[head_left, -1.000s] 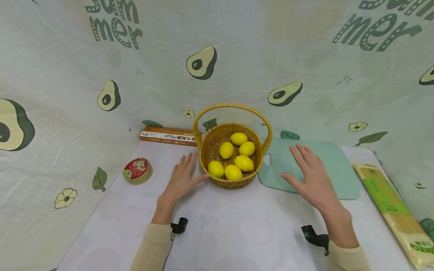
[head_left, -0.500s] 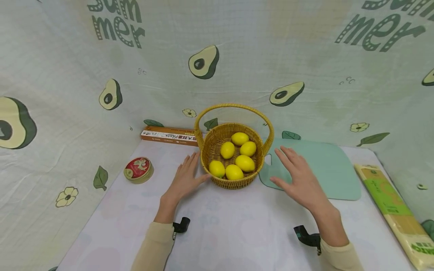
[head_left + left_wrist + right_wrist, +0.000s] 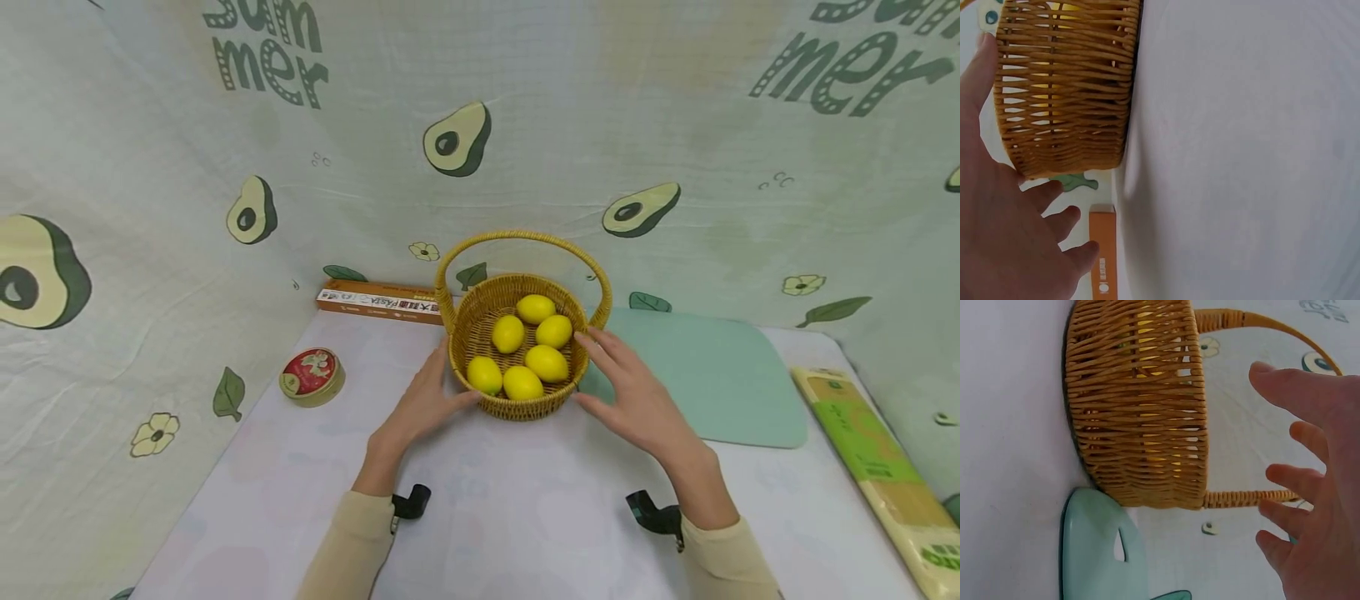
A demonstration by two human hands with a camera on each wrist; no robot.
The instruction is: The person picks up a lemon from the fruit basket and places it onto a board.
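Note:
A round wicker basket (image 3: 525, 409) with a tall arched handle stands at the back middle of the table, holding several yellow lemons (image 3: 546, 364). My left hand (image 3: 422, 407) is at the basket's left side, fingers spread, thumb and fingertips right at the rim. In the left wrist view that hand (image 3: 1016, 225) overlaps the edge of the woven wall (image 3: 1066, 94). On the other side my right hand (image 3: 637, 404) has its fingers apart and its fingertips close to the right rim. The right wrist view shows this hand (image 3: 1310, 487) with a gap between it and the woven wall (image 3: 1138, 412).
A pale green cutting board (image 3: 720, 383) lies right of the basket, partly behind my right hand. Farther right is a long pack of noodles (image 3: 870, 467). A brown pasta box (image 3: 378, 302) lies at the back left, and a round red-lidded tin (image 3: 312, 377) stands at the left.
My right hand has moved left from over the cutting board to the basket's right side. The left hand stays beside the basket, a little closer to its rim. The basket stands still.

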